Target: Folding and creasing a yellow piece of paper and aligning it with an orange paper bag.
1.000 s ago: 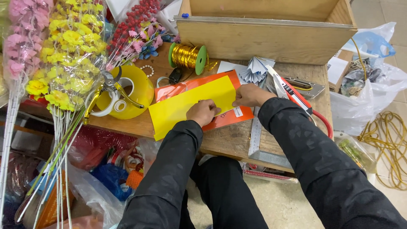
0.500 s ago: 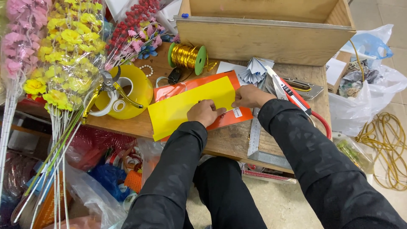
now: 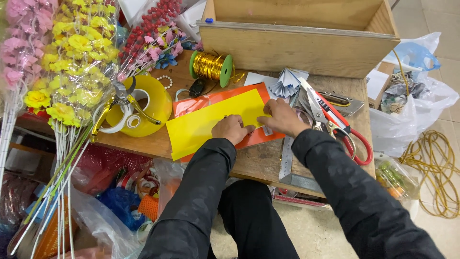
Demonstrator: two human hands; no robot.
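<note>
Left hand (image 3: 231,128) and right hand (image 3: 282,117) press flat on the yellow paper sheet (image 3: 211,122), holding nothing; thin, floppy, likely best pinched at an edge.

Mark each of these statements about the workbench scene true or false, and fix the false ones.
1. Both hands rest on the yellow paper sheet. True: left hand and right hand press on its right end.
2. The yellow sheet lies on an orange sheet. True.
3. The red-handled scissors are in the right hand. False: they lie on the wooden table, to the right of that hand.
4. The spool of gold wire has blue end caps. False: they are green.
5. Yellow-handled pliers rest on the large yellow tape roll. True.
</note>
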